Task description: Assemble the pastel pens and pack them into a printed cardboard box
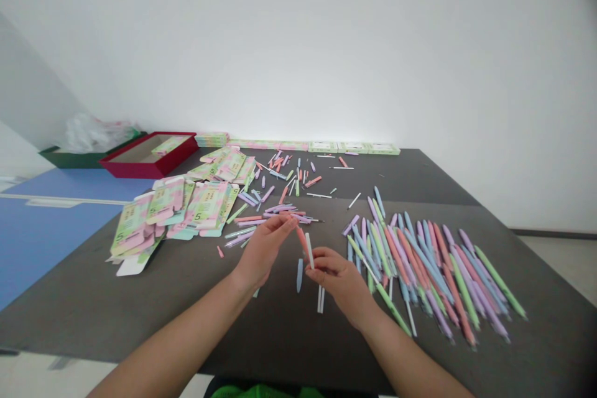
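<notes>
My left hand (267, 247) pinches the upper end of an orange pen barrel (302, 239). Between the fingers of my right hand (336, 275) are the lower part of that barrel and a thin white pen refill (309, 251), held side by side and tilted upright. Below them, a blue pen barrel (300, 275) and a pair of white refills (321, 300) lie on the dark table. Just beyond my left hand is a loose pile of purple, orange and green pen parts (284, 210).
Many pastel pens (420, 261) spread over the right side. Flat printed cartons (205, 205) overlap at the left. Small caps and refills (298, 177) are scattered further back. A red tray (161, 166), a green tray (60, 158) with plastic bags and a row of boxes (321, 147) stand near the wall.
</notes>
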Action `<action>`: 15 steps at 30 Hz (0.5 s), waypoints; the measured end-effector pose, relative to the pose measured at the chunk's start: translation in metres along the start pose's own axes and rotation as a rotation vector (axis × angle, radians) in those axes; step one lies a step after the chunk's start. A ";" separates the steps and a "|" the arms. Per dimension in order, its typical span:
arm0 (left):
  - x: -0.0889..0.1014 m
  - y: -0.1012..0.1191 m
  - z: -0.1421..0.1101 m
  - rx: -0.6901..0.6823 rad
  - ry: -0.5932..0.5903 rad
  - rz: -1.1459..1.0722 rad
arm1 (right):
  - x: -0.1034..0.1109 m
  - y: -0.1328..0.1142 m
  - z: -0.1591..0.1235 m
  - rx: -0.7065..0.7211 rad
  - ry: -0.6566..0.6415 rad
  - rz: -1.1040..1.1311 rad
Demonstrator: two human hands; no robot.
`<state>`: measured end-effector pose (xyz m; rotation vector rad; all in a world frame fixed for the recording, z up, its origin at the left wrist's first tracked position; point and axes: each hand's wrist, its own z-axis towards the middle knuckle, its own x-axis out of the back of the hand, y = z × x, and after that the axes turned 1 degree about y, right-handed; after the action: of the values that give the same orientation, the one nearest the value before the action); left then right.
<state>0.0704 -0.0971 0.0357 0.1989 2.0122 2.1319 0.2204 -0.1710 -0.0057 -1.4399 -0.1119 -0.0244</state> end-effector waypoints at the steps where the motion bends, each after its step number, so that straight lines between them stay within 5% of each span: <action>1: 0.001 0.001 0.000 -0.006 -0.015 0.059 | 0.000 0.001 0.000 0.002 0.004 -0.004; 9: 0.010 0.013 0.001 -0.107 -0.141 0.483 | 0.001 0.004 0.001 -0.021 0.011 0.019; 15: 0.004 0.012 -0.006 -0.109 -0.132 0.335 | 0.002 0.002 0.001 -0.034 0.022 0.105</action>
<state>0.0642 -0.1026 0.0466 0.6838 1.8904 2.3411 0.2220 -0.1701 -0.0072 -1.4776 -0.0178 0.0439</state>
